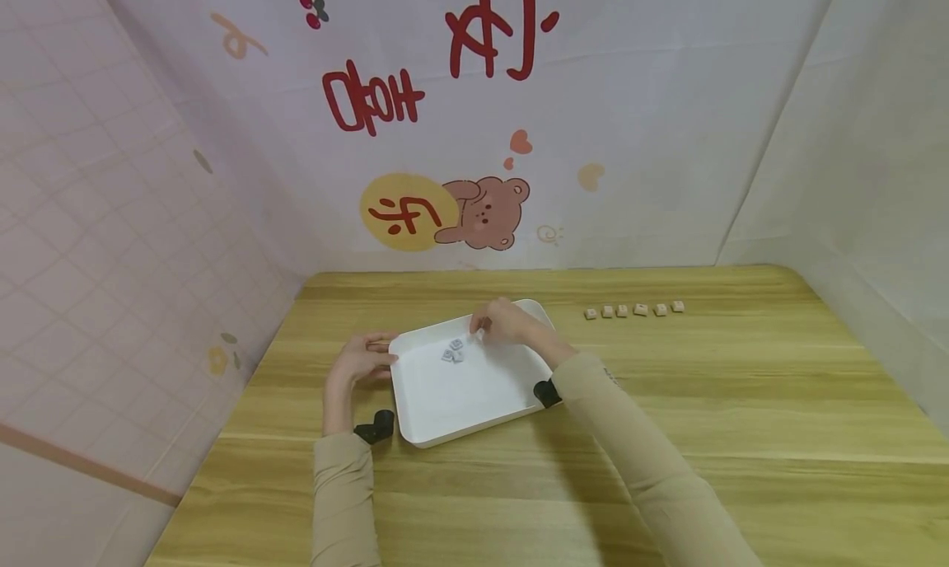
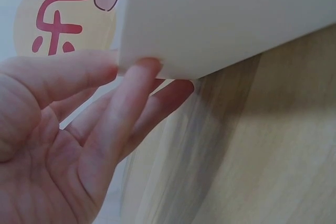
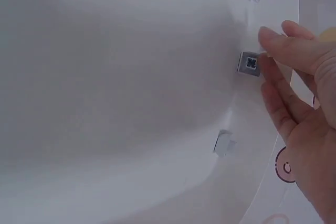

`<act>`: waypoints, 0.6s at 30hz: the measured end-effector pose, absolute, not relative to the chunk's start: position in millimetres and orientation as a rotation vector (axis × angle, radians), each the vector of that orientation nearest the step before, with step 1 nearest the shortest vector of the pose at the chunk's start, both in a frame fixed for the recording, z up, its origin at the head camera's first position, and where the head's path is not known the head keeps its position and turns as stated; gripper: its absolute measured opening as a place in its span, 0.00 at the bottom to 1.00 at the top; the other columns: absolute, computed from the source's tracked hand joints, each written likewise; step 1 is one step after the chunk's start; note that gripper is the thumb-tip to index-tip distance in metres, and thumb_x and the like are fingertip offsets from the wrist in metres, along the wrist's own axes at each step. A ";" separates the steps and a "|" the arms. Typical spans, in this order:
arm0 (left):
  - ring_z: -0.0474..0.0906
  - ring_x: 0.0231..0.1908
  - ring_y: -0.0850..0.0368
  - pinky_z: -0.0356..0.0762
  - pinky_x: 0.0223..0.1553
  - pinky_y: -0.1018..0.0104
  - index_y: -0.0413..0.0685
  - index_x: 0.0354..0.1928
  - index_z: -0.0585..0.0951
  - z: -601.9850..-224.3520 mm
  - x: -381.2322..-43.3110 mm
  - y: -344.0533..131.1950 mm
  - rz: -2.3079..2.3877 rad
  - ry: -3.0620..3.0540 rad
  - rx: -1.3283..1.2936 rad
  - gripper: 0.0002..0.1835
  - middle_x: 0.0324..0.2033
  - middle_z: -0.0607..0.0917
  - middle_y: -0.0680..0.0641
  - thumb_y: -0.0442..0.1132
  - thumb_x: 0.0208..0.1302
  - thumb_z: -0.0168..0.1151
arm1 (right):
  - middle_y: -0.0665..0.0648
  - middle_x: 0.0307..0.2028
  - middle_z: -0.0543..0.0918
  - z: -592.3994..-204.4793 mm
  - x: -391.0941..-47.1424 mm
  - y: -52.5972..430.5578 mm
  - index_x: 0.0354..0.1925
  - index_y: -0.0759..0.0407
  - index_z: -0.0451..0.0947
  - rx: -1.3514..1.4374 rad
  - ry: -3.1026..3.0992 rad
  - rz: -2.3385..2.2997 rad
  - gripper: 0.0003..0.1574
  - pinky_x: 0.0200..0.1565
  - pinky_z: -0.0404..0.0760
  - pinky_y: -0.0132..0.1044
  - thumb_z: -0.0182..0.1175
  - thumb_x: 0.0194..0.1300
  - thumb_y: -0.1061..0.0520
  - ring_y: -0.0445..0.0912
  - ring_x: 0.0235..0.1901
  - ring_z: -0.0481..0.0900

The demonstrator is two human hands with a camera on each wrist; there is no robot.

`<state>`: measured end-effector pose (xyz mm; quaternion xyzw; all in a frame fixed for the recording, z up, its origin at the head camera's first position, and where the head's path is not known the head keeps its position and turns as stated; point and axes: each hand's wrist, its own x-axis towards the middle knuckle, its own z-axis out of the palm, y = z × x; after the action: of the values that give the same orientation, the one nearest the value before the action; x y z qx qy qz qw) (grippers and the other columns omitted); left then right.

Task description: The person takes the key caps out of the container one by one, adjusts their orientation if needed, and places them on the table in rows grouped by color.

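the fingers of the right hand are bent beside a grey keycap, at the far wall inside the white tray; if they pinch it, i cannot tell. the left hand has its fingers clamped on the tray's far left corner. three loose keycaps lie in the tray, between the hands. the right sleeve and a black wrist camera hide part of the tray's right side. right of the tray, six pale keycaps make a row on the wooden table.
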<state>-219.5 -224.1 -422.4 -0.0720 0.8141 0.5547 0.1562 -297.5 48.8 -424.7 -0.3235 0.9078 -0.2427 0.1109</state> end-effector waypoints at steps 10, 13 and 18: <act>0.83 0.40 0.52 0.86 0.32 0.70 0.34 0.66 0.66 -421.6 -219.3 -223.1 1.584 2.333 -0.225 0.28 0.60 0.71 0.26 0.24 0.62 0.57 | 0.60 0.41 0.86 -419.4 -301.3 68.9 0.43 0.65 0.82 -1.040 2.610 -1.002 0.14 0.46 0.84 0.35 0.66 0.56 0.66 0.49 0.42 0.82; 0.83 0.40 0.52 0.85 0.32 0.71 0.33 0.66 0.65 -421.5 -219.5 -223.0 1.580 2.332 -0.223 0.28 0.60 0.71 0.26 0.24 0.62 0.57 | 0.59 0.42 0.86 -417.5 -301.8 80.2 0.44 0.64 0.82 -1.010 2.610 -1.063 0.15 0.46 0.85 0.35 0.67 0.56 0.65 0.48 0.42 0.82; 0.83 0.39 0.52 0.85 0.31 0.71 0.33 0.66 0.65 -422.0 -220.1 -223.2 1.586 2.327 -0.218 0.28 0.60 0.71 0.25 0.24 0.62 0.56 | 0.60 0.43 0.86 -410.7 -297.5 103.9 0.46 0.65 0.82 -0.989 2.621 -1.125 0.16 0.46 0.85 0.39 0.66 0.57 0.64 0.50 0.42 0.83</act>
<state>-220.1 -223.2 -422.0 -0.0762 0.8135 0.5545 0.1579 -297.5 103.9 -410.7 -0.3270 0.8666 -0.3719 0.0615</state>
